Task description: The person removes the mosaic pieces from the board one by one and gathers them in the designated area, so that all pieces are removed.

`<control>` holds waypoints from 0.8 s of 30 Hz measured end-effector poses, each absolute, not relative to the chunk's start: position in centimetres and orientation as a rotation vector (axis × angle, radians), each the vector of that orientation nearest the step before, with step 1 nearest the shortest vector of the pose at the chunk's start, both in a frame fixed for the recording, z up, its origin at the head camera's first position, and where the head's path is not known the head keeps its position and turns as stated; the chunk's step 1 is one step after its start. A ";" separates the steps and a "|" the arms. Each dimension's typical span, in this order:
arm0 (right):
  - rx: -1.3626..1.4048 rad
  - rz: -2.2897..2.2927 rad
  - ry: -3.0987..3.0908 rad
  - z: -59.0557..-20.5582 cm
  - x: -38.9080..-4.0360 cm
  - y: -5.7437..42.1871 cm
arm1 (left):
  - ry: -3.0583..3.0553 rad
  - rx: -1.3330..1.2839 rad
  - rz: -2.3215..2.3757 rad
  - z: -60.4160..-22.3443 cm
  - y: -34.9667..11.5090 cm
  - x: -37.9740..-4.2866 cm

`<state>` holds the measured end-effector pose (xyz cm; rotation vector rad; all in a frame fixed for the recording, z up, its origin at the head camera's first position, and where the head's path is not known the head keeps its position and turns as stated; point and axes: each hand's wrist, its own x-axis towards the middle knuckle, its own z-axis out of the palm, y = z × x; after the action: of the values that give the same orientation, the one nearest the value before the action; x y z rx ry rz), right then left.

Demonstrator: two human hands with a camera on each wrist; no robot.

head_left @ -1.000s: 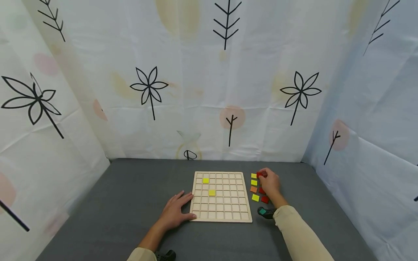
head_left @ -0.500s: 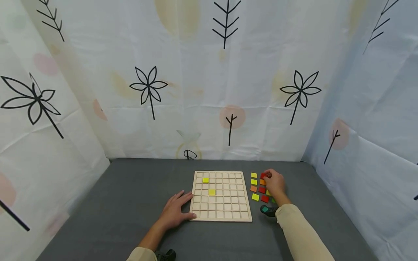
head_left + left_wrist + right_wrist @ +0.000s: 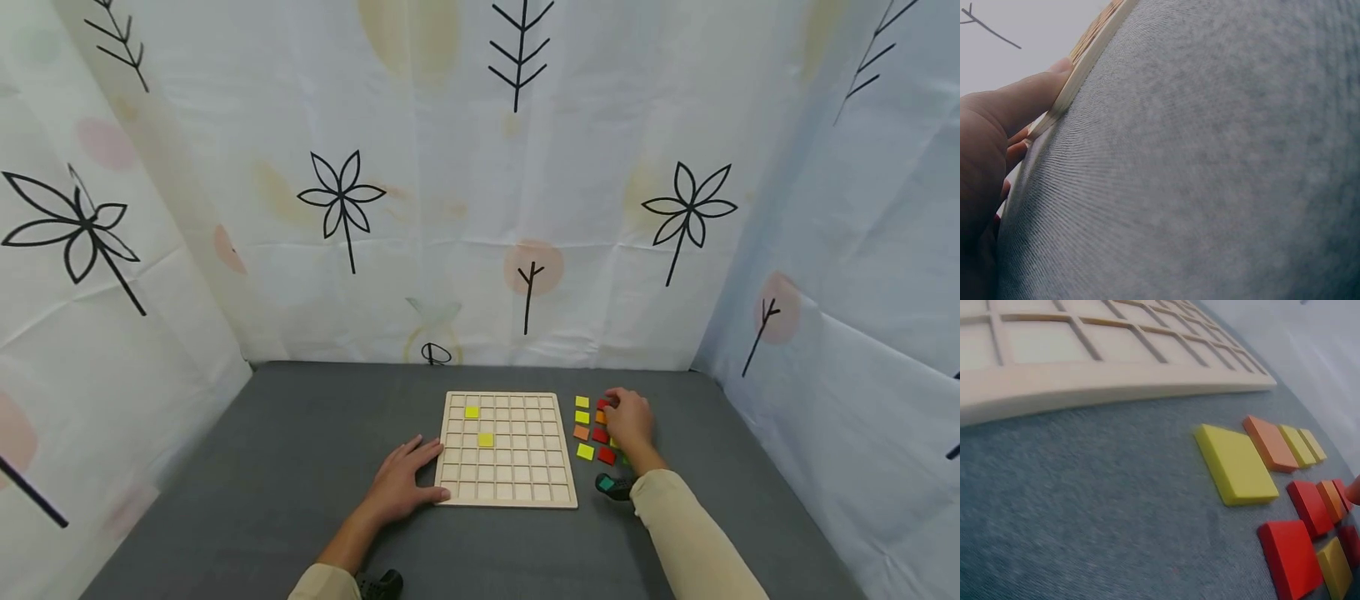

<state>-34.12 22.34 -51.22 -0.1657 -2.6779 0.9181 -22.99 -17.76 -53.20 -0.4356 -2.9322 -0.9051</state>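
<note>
A wooden grid board (image 3: pixel 527 505) lies flat on the grey table, two yellow tiles (image 3: pixel 486 440) in its cells. My left hand (image 3: pixel 405 482) rests at the board's near-left corner, fingers spread along the left side. Its thumb (image 3: pixel 1038 90) touches the board's front edge in the left wrist view. Right of the board, my right hand (image 3: pixel 632 418) reaches over loose square tiles. Its finger and thumb pinch a red tile (image 3: pixel 602 404) at the far end of the second column. In the right wrist view only one fingertip (image 3: pixel 1355 490) shows, beside the far red tile.
Nearest the board runs a column of yellow tiles (image 3: pixel 585 452) with one orange tile (image 3: pixel 581 432). Beside it lie red tiles (image 3: pixel 606 456), another orange tile (image 3: pixel 601 417) and tiles partly covered by the right hand. Patterned cloth (image 3: pixel 442 250) hangs behind the table.
My right hand has shifted a little to the right, the red tile moving with it, and has barely moved since. An orange tile came into view below it. The left hand stays on the board.
</note>
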 end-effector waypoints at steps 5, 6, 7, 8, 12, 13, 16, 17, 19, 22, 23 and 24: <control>-0.105 0.915 -2.623 -51.0 -33.9 21.3 | -2.931 -0.433 -0.907 -53.2 -17.8 -23.0; -0.091 0.931 -2.610 -50.9 -33.8 21.1 | -2.931 -0.436 -0.910 -53.2 -17.8 -23.1; -0.078 0.949 -2.600 -50.8 -33.8 20.8 | -2.931 -0.439 -0.916 -53.3 -17.8 -23.1; -0.066 0.978 -2.594 -50.7 -33.6 20.5 | -2.932 -0.441 -0.919 -53.3 -17.8 -23.1; -0.031 1.093 -2.574 -50.3 -33.0 19.3 | -2.935 -0.437 -0.932 -53.3 -17.9 -23.0; -0.028 1.111 -2.572 -50.3 -32.9 19.0 | -2.934 -0.436 -0.933 -53.3 -17.9 -23.0; -0.007 1.148 -2.553 -50.4 -32.6 18.3 | -2.929 -0.438 -0.925 -53.3 -17.9 -23.0; 0.001 1.164 -2.544 -50.5 -32.6 18.1 | -2.926 -0.442 -0.923 -53.3 -17.9 -23.0; 0.010 1.184 -2.523 -50.7 -32.7 17.9 | -2.928 -0.446 -0.915 -53.3 -17.9 -23.0; 0.034 1.217 -2.484 -50.9 -32.5 17.4 | -2.932 -0.440 -0.915 -53.3 -17.9 -23.1; 0.049 1.225 -2.476 -51.0 -32.5 17.2 | -2.934 -0.436 -0.915 -53.3 -17.9 -23.0; 0.057 1.237 -2.468 -51.0 -32.4 17.0 | -2.936 -0.434 -0.913 -53.3 -17.9 -23.0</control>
<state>-32.35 17.05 -51.02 0.0575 -2.4679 1.2375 -23.03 -17.85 -53.26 -0.4345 -2.9357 -0.9128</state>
